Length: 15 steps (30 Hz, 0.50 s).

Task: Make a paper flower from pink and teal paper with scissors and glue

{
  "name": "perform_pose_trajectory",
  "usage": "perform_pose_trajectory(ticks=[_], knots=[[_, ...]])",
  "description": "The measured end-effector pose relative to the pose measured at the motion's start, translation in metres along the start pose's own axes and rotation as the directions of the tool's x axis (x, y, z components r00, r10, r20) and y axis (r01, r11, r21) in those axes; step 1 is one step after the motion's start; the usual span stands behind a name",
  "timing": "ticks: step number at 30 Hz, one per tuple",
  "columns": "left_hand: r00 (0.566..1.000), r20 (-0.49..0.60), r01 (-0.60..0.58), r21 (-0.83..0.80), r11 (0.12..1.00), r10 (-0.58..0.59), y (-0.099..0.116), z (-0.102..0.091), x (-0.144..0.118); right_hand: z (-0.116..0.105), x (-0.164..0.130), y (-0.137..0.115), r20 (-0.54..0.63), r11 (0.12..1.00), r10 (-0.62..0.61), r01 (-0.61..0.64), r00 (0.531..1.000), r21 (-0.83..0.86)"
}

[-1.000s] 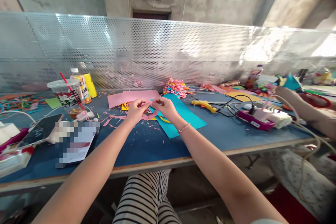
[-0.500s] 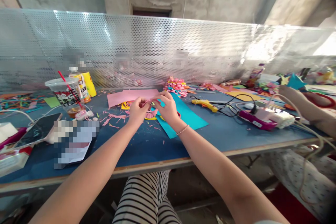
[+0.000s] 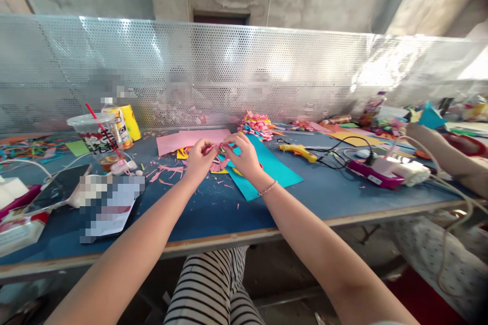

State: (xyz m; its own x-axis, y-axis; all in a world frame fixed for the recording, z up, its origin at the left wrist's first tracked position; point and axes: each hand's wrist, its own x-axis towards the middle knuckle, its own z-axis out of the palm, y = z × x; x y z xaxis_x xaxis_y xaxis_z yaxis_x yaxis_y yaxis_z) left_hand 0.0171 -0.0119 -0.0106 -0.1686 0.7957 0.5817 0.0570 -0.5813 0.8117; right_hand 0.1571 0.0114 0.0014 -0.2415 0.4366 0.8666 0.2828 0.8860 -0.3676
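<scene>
Both hands meet over the middle of the table, fingertips nearly touching. My left hand [image 3: 200, 158] is closed in a pinch on a small pink paper strip [image 3: 218, 146]. The fingers of my right hand [image 3: 244, 155] close on the same strip from the other side. Below them lie fringed pink paper [image 3: 218, 165] and some yellow pieces. A blue paper sheet [image 3: 272, 175] reaches out under my right wrist. Behind my hands is a pink paper sheet [image 3: 179, 141]. Pink scraps [image 3: 165, 170] are scattered left of my left hand.
A pile of pink paper flowers [image 3: 253, 124] stands behind. To the right are a yellow glue gun [image 3: 297, 152] and a purple power strip [image 3: 375, 175] with cables. At left are a drink cup [image 3: 93, 137] and a phone [image 3: 118, 210]. Another person's arm [image 3: 438, 147] is far right.
My hands stay in nearly the same place, with only slight finger movement at the pink strip. The other person's arm is almost unmoved.
</scene>
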Motion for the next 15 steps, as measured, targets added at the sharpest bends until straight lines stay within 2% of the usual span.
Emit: perform_pose_trajectory(ticks=[4, 8, 11, 15], knots=[[1.0, -0.017, 0.024, -0.094, 0.995, -0.026, 0.0066, 0.0031, -0.0022, -0.0008, -0.0004, -0.0011, -0.008, 1.0, 0.005, -0.004, 1.0, 0.02], [0.981, -0.029, 0.178, -0.253, 0.951, -0.191, 0.0081, 0.0033, -0.0008, -0.0014, -0.0012, -0.0039, 0.014, 0.999, 0.027, -0.027, 1.0, 0.046], [0.961, 0.041, 0.273, -0.257, 0.927, -0.272, 0.0082, 0.0004, 0.0014, -0.0026, -0.0008, -0.0046, 0.003, 0.984, 0.129, -0.128, 0.992, 0.121], [0.96, 0.122, 0.272, -0.211, 0.939, -0.25, 0.0092, -0.0042, 0.0026, -0.0075, 0.002, -0.0045, 0.103, 0.909, 0.27, -0.289, 0.957, 0.299]])
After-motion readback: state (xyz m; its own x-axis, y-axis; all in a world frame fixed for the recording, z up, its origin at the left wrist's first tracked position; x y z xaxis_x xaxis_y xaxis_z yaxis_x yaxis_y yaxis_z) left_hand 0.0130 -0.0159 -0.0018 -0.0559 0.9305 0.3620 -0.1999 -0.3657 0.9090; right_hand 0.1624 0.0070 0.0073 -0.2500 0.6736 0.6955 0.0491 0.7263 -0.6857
